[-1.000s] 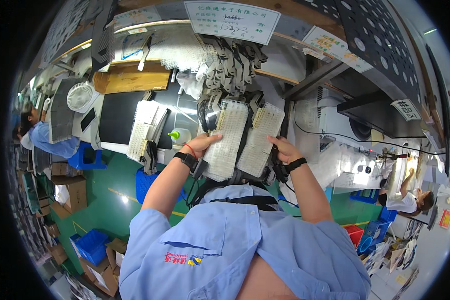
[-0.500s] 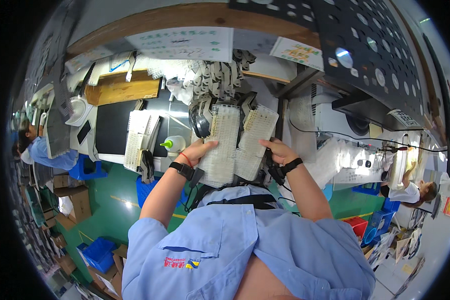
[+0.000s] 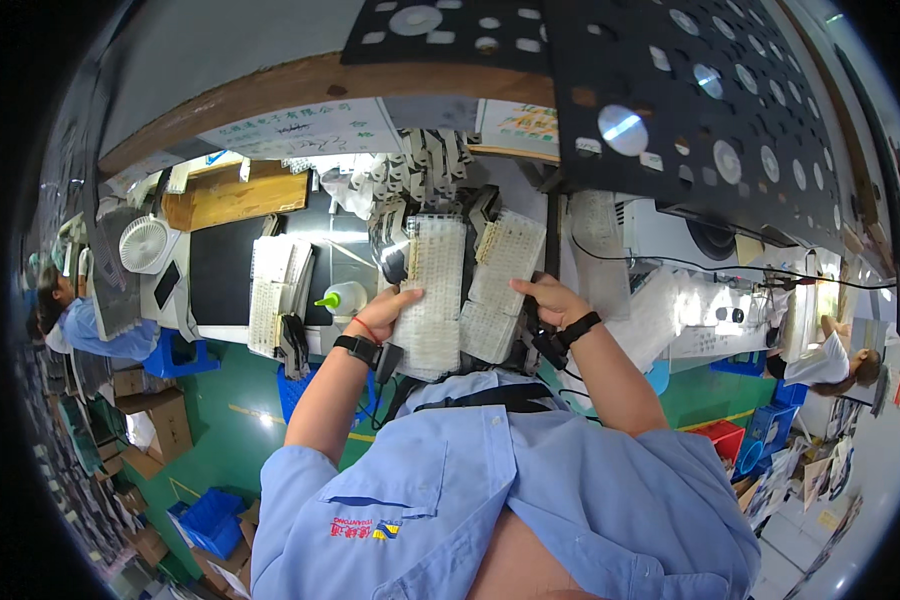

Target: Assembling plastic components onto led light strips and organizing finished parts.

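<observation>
Before me, side by side and close to my body, are two stacks of thin white translucent sheets with a keyboard-like grid of small cells. My left hand (image 3: 387, 310) grips the outer edge of the left stack (image 3: 436, 300), thumb on top and fingers mostly hidden. On the other side my right hand (image 3: 553, 298) pinches the outer edge of the right stack (image 3: 510, 262), where a lower sheet sticks out towards me. Dark and grey bent tails (image 3: 482, 212) extend from the stacks' far ends. Just left of my left hand stands a clear bottle (image 3: 348, 298) with a green nozzle.
Another white sheet stack (image 3: 278, 285) lies on the black mat (image 3: 232, 262) to the left. Further back are a wooden board (image 3: 232, 197) and a heap of grey tailed pieces (image 3: 432, 160). A perforated black panel (image 3: 705, 120) overhangs at right. Co-workers sit at both sides.
The view has tilted and shifted slightly, so the shelf and black panel sit lower and further left. Both hands keep their grip on the stacks, with little movement.
</observation>
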`<state>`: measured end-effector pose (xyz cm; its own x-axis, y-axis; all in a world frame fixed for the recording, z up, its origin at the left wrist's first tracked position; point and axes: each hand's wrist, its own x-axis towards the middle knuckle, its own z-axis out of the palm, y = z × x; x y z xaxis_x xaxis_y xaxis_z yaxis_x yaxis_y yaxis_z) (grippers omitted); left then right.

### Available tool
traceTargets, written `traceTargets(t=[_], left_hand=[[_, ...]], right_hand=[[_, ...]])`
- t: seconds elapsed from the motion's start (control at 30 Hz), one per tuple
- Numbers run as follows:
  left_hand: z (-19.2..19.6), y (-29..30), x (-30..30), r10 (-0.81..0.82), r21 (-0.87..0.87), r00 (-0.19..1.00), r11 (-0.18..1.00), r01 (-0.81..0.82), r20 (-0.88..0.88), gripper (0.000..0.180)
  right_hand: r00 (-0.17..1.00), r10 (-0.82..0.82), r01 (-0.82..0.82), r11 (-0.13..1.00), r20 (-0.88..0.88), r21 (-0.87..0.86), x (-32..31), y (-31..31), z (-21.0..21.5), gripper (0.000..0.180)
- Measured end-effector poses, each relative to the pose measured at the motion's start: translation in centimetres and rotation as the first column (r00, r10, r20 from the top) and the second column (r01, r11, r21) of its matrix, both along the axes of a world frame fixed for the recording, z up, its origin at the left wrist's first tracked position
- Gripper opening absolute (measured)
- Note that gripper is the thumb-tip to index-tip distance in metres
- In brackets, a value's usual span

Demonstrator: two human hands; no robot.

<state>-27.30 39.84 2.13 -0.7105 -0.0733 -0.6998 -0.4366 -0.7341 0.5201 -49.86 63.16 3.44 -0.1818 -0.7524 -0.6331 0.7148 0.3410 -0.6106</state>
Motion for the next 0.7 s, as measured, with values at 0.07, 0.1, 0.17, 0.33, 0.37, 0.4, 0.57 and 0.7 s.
traceTargets(t=[0.07,0.1,0.17,0.33,0.37,0.4,0.57,0.7], left_hand=[[-0.7,-0.1,0.2,0.008,0.025,1.0,1.0,-0.008,0.002,0.049],[-0.6,-0.2,0.1,0.016,0.052,1.0,0.999,-0.016,0.005,0.049],[-0.4,-0.1,0.0,0.012,0.069,1.0,0.998,-0.012,-0.004,0.048],[0.2,0.0,0.0,0.016,0.104,1.0,0.994,-0.014,-0.015,0.046],[0.0,0.0,0.1,0.012,0.094,1.0,0.996,-0.012,-0.006,0.046],[-0.1,-0.1,0.2,0.009,0.084,1.0,0.996,-0.009,0.002,0.046],[-0.1,0.0,0.1,-0.024,0.022,0.999,0.999,0.025,-0.026,0.048],[-0.9,-0.1,0.5,0.055,0.076,0.998,0.996,-0.053,-0.021,0.051]], right_hand=[[1.0,0.005,-0.005,1.0,0.0,0.01,0.0,0.0,-0.3,0.058],[1.0,0.01,-0.01,1.0,-0.001,0.021,-0.1,-0.2,-0.3,0.059],[1.0,-0.005,0.005,1.0,0.01,0.018,0.0,-0.2,-0.2,0.059],[1.0,0.016,-0.016,1.0,0.003,-0.016,0.4,-0.6,0.1,0.057],[1.0,0.028,-0.029,0.999,-0.007,-0.029,0.5,-0.7,0.2,0.055],[0.999,0.04,-0.041,0.998,-0.016,-0.042,0.5,-0.9,0.3,0.053],[1.0,0.011,-0.012,0.998,0.014,0.065,0.1,-0.4,-1.9,0.058],[1.0,-0.011,0.011,1.0,-0.012,-0.006,0.5,-0.8,-1.2,0.058]])
